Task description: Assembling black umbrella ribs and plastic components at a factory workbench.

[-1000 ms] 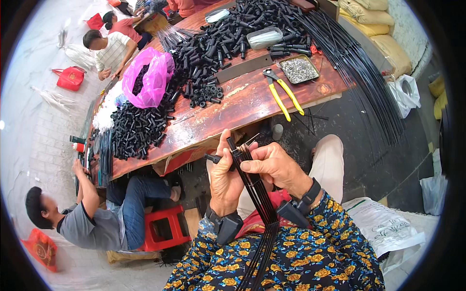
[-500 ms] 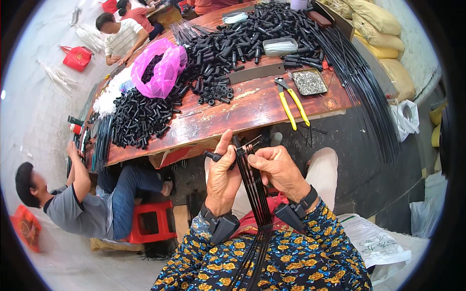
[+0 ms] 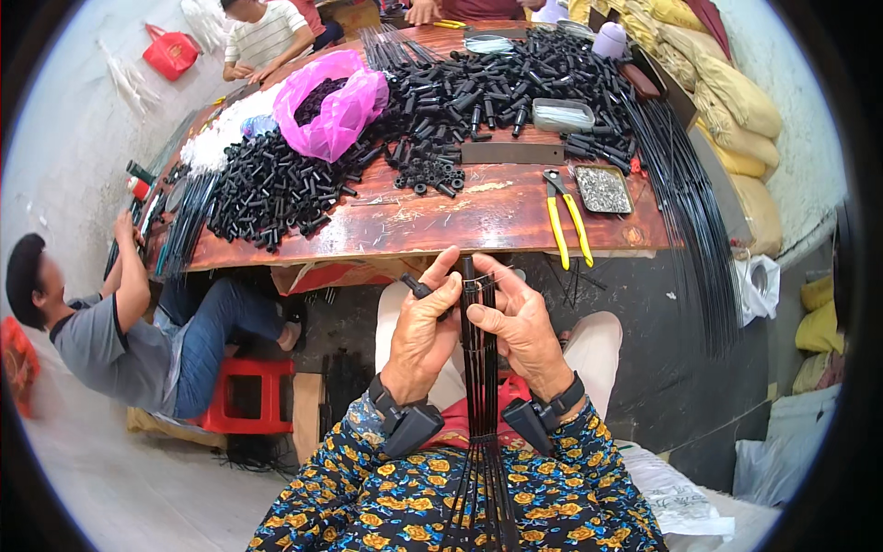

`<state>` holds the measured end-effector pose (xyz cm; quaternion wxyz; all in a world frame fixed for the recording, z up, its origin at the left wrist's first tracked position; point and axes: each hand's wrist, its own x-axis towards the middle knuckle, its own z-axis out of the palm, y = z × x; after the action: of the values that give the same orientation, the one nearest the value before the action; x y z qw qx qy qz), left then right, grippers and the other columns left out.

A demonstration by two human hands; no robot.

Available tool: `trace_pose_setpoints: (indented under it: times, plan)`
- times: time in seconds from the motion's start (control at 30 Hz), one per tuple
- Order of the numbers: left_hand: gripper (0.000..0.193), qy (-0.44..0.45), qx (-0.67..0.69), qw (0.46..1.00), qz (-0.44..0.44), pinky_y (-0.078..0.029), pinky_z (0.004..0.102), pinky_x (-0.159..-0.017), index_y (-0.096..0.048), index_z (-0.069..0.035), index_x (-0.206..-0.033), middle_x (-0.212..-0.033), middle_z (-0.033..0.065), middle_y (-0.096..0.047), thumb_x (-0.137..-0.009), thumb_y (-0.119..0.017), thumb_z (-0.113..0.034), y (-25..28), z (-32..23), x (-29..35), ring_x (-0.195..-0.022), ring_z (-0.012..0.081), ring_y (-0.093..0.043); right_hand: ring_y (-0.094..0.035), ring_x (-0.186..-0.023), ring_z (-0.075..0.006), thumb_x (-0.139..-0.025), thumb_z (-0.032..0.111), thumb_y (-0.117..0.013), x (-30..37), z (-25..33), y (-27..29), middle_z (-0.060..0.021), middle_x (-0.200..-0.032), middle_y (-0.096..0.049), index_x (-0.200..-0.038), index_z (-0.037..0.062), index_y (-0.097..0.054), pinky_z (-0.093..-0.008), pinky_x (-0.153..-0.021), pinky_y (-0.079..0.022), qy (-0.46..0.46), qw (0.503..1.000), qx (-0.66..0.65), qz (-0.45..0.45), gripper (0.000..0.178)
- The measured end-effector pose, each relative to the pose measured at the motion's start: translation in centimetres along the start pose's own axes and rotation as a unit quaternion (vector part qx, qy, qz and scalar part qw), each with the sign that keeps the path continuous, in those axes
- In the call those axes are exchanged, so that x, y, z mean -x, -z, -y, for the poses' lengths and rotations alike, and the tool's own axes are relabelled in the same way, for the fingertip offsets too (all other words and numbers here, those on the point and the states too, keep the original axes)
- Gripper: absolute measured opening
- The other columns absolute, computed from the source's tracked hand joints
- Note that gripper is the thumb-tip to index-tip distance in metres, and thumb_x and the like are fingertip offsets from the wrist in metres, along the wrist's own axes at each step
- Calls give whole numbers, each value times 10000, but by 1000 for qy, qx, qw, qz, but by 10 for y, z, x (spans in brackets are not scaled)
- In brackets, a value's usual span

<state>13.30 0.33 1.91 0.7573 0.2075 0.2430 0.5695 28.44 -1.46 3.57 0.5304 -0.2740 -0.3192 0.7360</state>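
Observation:
A bundle of thin black umbrella ribs (image 3: 481, 391) stands nearly upright between my hands, its lower ends fanning over my lap. A short black tube (image 3: 468, 269) rises at its top. My left hand (image 3: 419, 336) grips the bundle's left side, index finger raised beside the top. Another small black plastic tube (image 3: 416, 286) pokes out between its thumb and fingers. My right hand (image 3: 520, 331) closes on the bundle from the right, thumb across the front, index finger curled near the top. The fingertips behind the ribs are hidden.
The wooden table (image 3: 441, 225) ahead bears piled black tubes (image 3: 276, 189), a pink bag (image 3: 336, 129), yellow-handled pliers (image 3: 568, 221), a tin of small metal bits (image 3: 602, 189) and a flat metal bar (image 3: 511, 153). Long black ribs (image 3: 685, 212) overhang its right end. A co-worker (image 3: 120, 322) sits at left.
The bundle has swung more upright, and my right hand has moved up, its index finger now against the top. Ribs that jutted out to the right lie with the bundle. The view has shifted.

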Motion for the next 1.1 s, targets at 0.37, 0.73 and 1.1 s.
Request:
trace_pose_setpoints:
  times: [0.37, 0.73, 1.1]
  plan:
    - [617, 54, 99, 990, 87, -438, 303, -1000, -390, -45, -1428, -1230, 105, -593, -855, -592, 62, 18, 7, 1, -1111, 183, -576, -561, -618, -3, -842, 86, -725, -5, -8, 10, -22, -964, -689, -1261, -1, -561, -136, -416, -346, -21, 999, 32, 9, 458]
    - [537, 67, -4, 997, -28, -499, 315, -824, -415, -23, -1386, -1101, 136, -658, -891, -622, -33, 4, -18, 7, -927, 193, -635, -634, -610, -62, -860, 120, -708, -12, -6, 11, -103, -854, -709, -1226, 28, -588, -140, -390, -363, -4, 998, 54, 16, 397]
    - [347, 30, -167, 985, 25, -496, 456, -958, -489, 33, -1248, -1031, 201, -660, -947, -567, -121, -19, -77, -49, -1009, 351, -646, -571, -517, -18, -862, 113, -709, -9, -11, 16, -89, -807, -711, -1110, 47, -635, -145, -373, -347, -52, 999, 3, 0, 267]
